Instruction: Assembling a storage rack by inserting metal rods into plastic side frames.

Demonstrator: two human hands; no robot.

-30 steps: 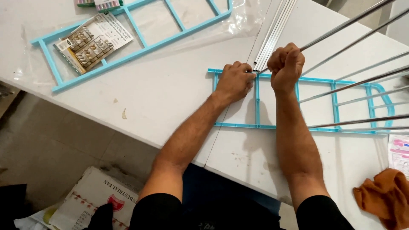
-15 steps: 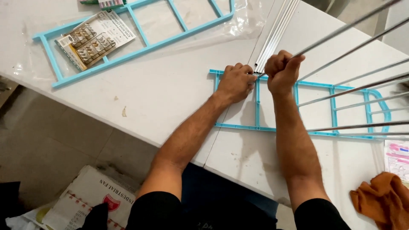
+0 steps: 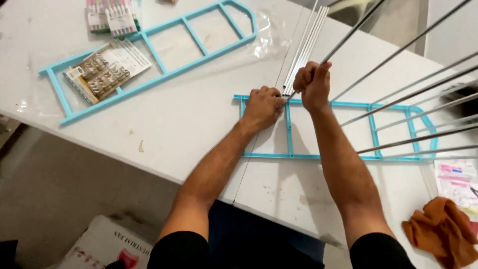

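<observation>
A light blue ladder-shaped plastic frame (image 3: 371, 122) lies flat on the white table (image 3: 189, 114). Several thin metal rods stand in it and slant up to the upper right. My left hand (image 3: 264, 105) presses down on the frame's near left end. My right hand (image 3: 312, 84) is closed around one metal rod (image 3: 354, 31) just above the frame's top rail, right beside the left hand. A bundle of loose silver rods (image 3: 304, 45) lies on the table behind both hands.
A second blue frame (image 3: 149, 79) in clear wrap lies at the upper left, with a packet of small hardware (image 3: 102, 74) inside it and coloured packets (image 3: 112, 17) beyond. An orange cloth (image 3: 443, 234) and a printed leaflet (image 3: 460, 182) sit at the right. A cardboard box (image 3: 107, 246) is on the floor.
My right hand has shifted slightly left and higher along the rod, closer to my left hand. The left hand stays pressed on the frame's end.
</observation>
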